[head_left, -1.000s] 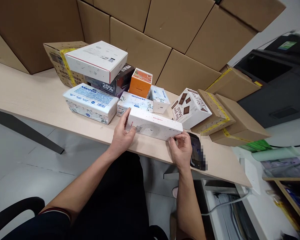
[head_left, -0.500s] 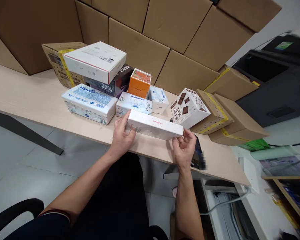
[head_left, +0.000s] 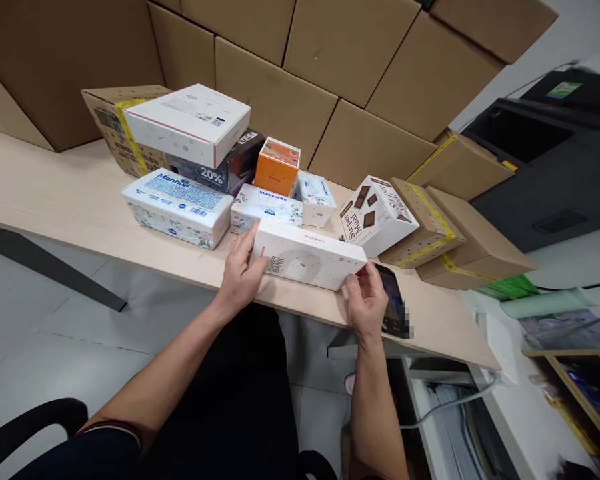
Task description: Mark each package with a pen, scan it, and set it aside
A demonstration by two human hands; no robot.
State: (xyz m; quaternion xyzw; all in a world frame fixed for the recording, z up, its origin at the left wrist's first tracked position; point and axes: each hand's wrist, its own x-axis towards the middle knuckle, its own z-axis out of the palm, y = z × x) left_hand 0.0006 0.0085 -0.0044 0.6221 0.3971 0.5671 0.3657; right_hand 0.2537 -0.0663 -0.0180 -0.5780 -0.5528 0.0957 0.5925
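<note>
A long white power bank box is held near the table's front edge, its printed broad face tilted up toward me. My left hand grips its left end, thumb on the front face and fingers behind. The right end is pinched by my right hand, whose fingertips are partly hidden behind the corner. Just behind the box lie a Manhua tissue pack and a second tissue pack. A white Super Meal box leans to the right. A dark phone lies beside my right hand.
On the light wood table sit a large tissue pack, an orange box and a flat white box atop a dark box. Taped cartons stand at right. Stacked cardboard boxes wall off the back.
The power bank box has rotated in my hands, so its printed broad face now shows more. Both hands keep hold of its ends and have barely shifted.
</note>
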